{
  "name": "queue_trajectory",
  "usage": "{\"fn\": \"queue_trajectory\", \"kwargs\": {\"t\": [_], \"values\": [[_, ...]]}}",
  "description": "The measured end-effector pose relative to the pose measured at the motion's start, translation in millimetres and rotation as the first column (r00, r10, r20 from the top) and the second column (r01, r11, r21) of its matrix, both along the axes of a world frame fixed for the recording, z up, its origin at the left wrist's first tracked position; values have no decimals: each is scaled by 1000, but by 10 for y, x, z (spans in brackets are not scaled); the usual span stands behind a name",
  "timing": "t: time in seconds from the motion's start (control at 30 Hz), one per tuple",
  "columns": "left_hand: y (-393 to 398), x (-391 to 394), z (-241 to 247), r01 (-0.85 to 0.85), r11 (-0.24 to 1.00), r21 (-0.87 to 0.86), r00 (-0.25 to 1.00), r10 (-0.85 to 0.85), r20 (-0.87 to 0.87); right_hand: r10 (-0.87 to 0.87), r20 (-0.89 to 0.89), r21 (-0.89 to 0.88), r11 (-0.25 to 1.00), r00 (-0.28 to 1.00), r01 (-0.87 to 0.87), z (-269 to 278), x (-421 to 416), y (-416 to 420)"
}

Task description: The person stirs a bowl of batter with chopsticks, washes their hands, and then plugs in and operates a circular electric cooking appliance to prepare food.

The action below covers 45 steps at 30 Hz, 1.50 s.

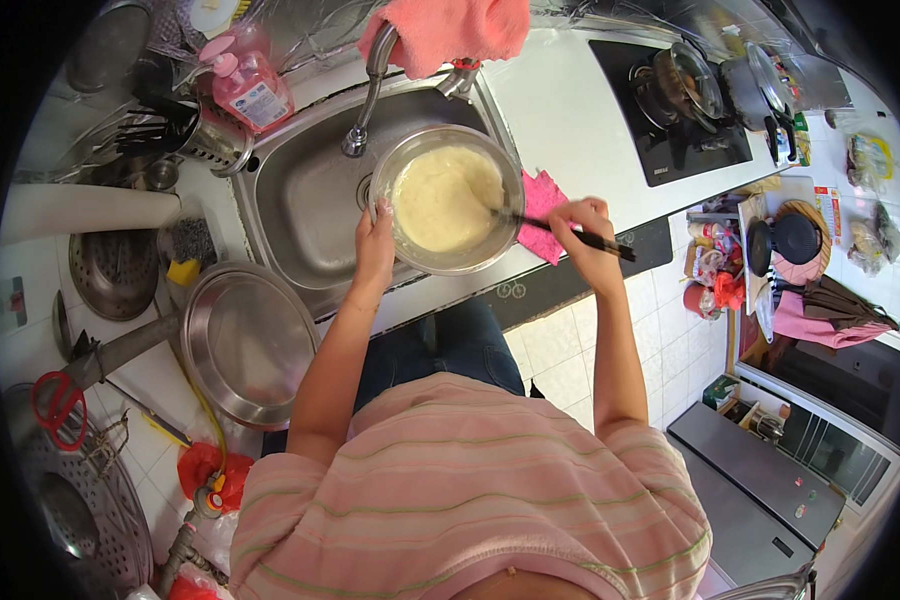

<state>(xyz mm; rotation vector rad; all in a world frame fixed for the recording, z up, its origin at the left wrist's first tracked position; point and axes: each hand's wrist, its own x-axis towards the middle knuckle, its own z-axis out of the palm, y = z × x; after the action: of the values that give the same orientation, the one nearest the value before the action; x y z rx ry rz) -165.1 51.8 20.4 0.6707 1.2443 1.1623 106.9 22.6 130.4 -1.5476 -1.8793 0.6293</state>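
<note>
A round stainless steel bowl [511,161] is held over the right front part of the sink. Pale yellow batter [442,199] lies inside it. My left hand [376,244] grips the bowl's left rim, thumb on top. My right hand [587,236] is closed around the black handle of a utensil [529,220]. The utensil's far end dips into the right side of the batter, so its head is hidden. A pink cloth [546,191] lies on the counter, partly behind the bowl and beneath the handle.
Above the sink [300,217] stands a metal faucet [367,112], with a coral towel [450,34] behind it. A steel basin [255,345] sits left of my left forearm. Pink soap bottles [251,90] and a utensil holder [214,142] border the sink; a cooktop [656,161] with pots is at upper right.
</note>
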Motion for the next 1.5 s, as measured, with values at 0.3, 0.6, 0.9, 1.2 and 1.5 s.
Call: {"fn": "queue_trajectory", "kwargs": {"t": [0.3, 0.6, 0.9, 1.2, 1.5], "values": [[62, 9, 31, 20, 1000, 19, 999, -19, -31, -25, -1, 148, 989, 1000, 25, -27, -94, 65], [140, 40, 95, 34, 999, 13, 998, -35, 49, -157, 19, 157, 976, 987, 152, -11, -72, 84], [174, 55, 90, 47, 998, 30, 999, -47, -12, -184, -80, 138, 971, 980, 194, -95, -112, 115], [221, 74, 124, 68, 996, 60, 998, -69, 15, -186, -87, 234, 951, 979, 202, -180, -123, 223], [213, 97, 169, 91, 994, 64, 996, -91, 0, 0, -59, 299, 954, 998, 18, -49, -322, 416]]}}
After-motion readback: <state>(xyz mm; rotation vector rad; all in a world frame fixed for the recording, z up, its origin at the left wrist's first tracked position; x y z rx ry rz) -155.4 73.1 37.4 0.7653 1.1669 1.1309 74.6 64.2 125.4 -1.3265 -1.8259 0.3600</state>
